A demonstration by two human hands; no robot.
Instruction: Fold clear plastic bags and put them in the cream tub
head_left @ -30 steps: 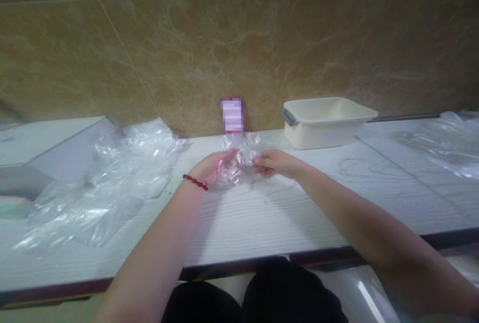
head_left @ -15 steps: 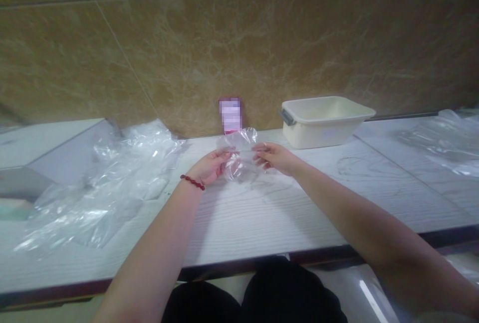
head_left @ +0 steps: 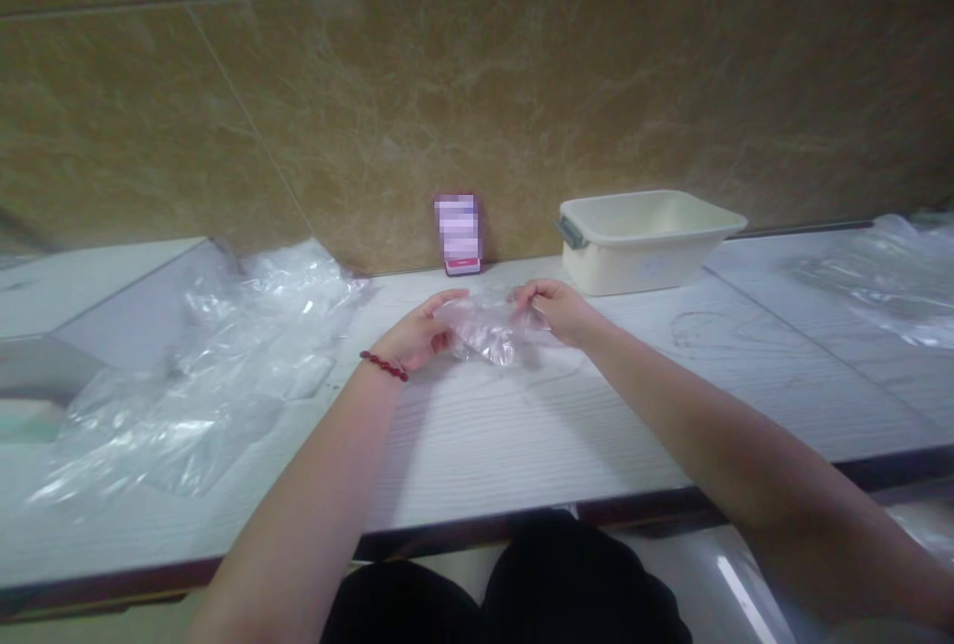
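Between my two hands is a crumpled clear plastic bag [head_left: 488, 336], just over the white wood-grain table [head_left: 522, 435]. My left hand [head_left: 423, 331], with a dark red bead bracelet at its wrist, grips the bag's left side between thumb and fingers. On the other side, my right hand [head_left: 556, 308] pinches the bag's upper right part with curled fingers. Behind the bag a phone [head_left: 458, 232] leans upright against the wall, its screen blurred out.
A cream plastic bin [head_left: 633, 261] with a grey handle stands at the back right. Clear plastic bags [head_left: 216, 366] lie heaped on the left beside a white box [head_left: 126, 296]. More clear plastic [head_left: 894, 276] lies at the far right. A brown marbled wall [head_left: 477, 87] closes off the back.
The bag has dropped lower and folded down, baring the phone's bottom edge. My right fingers have gone from spread to curled in a pinch. My left hand stays almost in place.
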